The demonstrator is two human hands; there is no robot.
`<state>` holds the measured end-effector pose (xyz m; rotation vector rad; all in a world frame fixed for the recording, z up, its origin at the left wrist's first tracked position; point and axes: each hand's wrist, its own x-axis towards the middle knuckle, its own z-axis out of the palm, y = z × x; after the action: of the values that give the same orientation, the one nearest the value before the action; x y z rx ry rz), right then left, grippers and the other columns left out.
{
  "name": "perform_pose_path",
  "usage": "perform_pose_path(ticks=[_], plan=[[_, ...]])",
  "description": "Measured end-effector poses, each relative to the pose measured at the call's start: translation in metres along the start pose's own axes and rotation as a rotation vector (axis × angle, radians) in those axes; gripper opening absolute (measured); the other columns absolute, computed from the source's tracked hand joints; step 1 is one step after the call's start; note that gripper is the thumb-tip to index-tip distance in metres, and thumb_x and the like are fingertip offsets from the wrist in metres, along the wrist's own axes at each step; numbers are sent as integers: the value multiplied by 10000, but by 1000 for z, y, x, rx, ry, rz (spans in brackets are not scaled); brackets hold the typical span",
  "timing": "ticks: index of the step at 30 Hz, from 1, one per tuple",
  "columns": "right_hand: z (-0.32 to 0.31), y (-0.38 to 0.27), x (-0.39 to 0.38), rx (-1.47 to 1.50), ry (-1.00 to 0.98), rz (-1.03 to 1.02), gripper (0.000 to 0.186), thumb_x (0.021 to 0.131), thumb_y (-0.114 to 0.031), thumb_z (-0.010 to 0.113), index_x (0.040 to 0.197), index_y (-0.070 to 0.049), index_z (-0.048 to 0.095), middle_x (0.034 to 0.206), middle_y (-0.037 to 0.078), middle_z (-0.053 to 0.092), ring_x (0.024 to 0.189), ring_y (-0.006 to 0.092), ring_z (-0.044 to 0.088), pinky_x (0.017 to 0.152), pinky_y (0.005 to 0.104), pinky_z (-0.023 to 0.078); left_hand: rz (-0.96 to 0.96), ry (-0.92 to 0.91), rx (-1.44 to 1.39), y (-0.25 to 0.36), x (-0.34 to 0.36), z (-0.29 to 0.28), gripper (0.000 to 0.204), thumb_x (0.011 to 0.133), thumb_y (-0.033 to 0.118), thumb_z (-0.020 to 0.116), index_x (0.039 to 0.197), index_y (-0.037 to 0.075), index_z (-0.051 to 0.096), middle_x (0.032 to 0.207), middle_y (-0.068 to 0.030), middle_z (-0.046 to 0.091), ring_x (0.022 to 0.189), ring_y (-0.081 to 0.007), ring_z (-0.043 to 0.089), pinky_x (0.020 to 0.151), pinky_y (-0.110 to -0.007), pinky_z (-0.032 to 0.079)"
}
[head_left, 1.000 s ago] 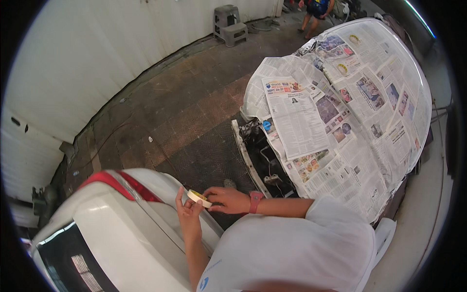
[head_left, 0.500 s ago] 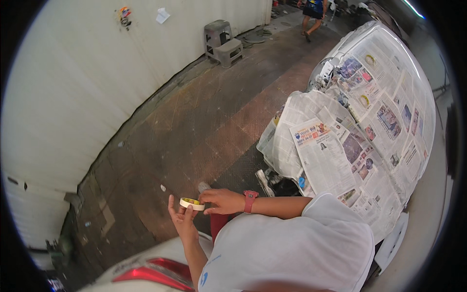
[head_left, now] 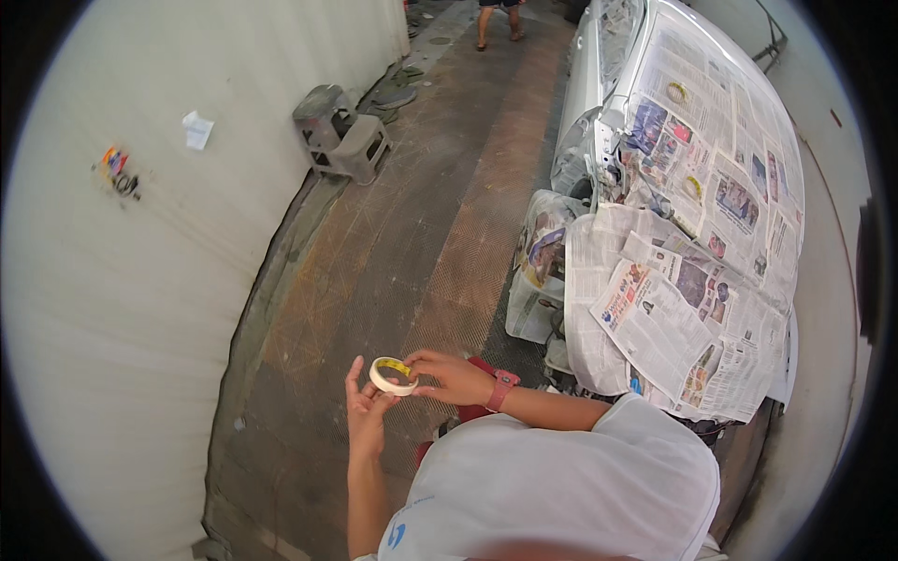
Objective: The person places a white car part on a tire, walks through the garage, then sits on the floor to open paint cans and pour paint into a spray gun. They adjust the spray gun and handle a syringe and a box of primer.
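Observation:
A roll of cream masking tape (head_left: 383,381) with a yellow inner core is held tilted in front of my body. My left hand (head_left: 367,409) grips its near left side between thumb and fingers, with the index finger raised. From the right, my right hand (head_left: 456,379) pinches the roll's right edge, its fingertips at the core. A red watch (head_left: 503,389) is on my right wrist. To the right, newspaper sheets (head_left: 734,210) cover a white car (head_left: 584,75), and two more tape rolls, one farther (head_left: 677,93) and one nearer (head_left: 691,187), lie on them.
A grey step stool (head_left: 348,140) stands by the pale wall (head_left: 122,309) on the left. Paper-wrapped parts (head_left: 541,266) jut out beside the car. Another person (head_left: 498,21) is far ahead on the dark textured floor (head_left: 402,234).
My view has swung right and forward, and the red tail light has left it. The tape roll is tilted more steeply, still in both hands. The other person has walked farther off.

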<state>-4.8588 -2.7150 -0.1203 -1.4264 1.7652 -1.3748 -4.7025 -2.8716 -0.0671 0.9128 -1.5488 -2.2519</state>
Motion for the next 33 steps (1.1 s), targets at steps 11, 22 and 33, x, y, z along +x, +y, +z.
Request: perform_pose_path(ticks=[11, 22, 33], plan=[[-203, 154, 218, -92, 168, 201, 281, 922, -199, 758, 1153, -106, 627, 1378, 87, 562, 1237, 325, 614, 997, 447, 522, -147, -112, -116, 82, 351, 109, 855, 884, -113, 612, 1630, 96, 250, 1271, -152, 655, 1113, -194, 689, 953, -335, 590], [-414, 280, 448, -241, 371, 139, 280, 881, -143, 783, 1110, -105, 629, 1340, 88, 584, 1204, 327, 622, 983, 435, 524, -189, -299, -306, 165, 684, 190, 912, 872, -147, 632, 1645, 149, 249, 1299, -121, 643, 1158, -171, 661, 1001, -318, 567], [-553, 542, 458, -397, 618, 1204, 414, 923, -395, 730, 1144, -44, 739, 1113, 232, 712, 1064, 408, 696, 930, 501, 544, -368, -593, 326, 238, 1081, 262, 757, 977, -36, 607, 1637, 131, 275, 1495, -156, 523, 1250, -229, 597, 1058, -351, 519]])
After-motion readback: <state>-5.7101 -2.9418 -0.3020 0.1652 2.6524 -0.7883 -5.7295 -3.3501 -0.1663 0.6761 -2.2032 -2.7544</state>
